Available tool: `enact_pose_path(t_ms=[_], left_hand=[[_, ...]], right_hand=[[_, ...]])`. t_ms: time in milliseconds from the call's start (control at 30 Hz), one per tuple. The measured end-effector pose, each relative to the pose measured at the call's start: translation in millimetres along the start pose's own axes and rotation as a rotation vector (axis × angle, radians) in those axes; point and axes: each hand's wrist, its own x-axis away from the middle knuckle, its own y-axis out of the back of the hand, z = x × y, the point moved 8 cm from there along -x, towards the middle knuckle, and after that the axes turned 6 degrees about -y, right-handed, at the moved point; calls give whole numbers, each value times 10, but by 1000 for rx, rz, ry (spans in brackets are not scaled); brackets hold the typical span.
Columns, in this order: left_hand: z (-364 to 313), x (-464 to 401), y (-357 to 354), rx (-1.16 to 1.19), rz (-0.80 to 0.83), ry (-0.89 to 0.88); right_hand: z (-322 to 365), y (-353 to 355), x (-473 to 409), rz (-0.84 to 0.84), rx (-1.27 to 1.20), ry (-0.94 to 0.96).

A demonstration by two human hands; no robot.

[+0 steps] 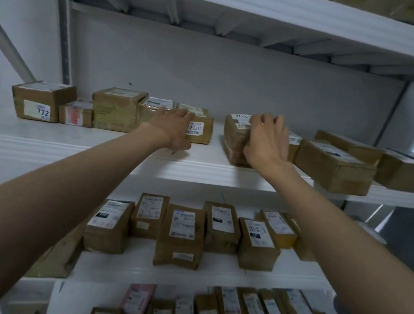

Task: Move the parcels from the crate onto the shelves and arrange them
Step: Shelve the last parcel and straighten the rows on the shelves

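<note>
Left hand (174,129): fingers straight, pressed against a labelled parcel (200,128); label partly covered.
Right hand (267,142): fingers curled over taped parcel (235,141) on upper shelf (119,147).
Crate: out of view.

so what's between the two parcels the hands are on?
Only bare white shelf between the left parcel and right parcel, in the head view.

Two bare hands reach in, the left hand (170,129) and the right hand (267,142). The upper white metal shelf (91,146) carries about ten brown cardboard parcels (114,108); the right end is blurred. The middle white shelf (208,266) carries eight or so label-topped brown parcels (181,235).
</note>
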Motion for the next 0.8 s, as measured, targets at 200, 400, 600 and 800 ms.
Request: enact_pose_path(t_ms=[200, 400, 600, 800], left_hand=[[-18, -156, 10, -15, -24, 10], [-28, -432, -35, -65, 41, -12], [-25, -660, -117, -178, 41, -18], [-5, -712, -128, -204, 62, -15]], right_hand=[[-135, -210, -43, -6, -41, 19], [25, -384, -274, -23, -53, 111], [116, -644, -591, 56, -25, 150], [272, -815, -719, 83, -106, 153]])
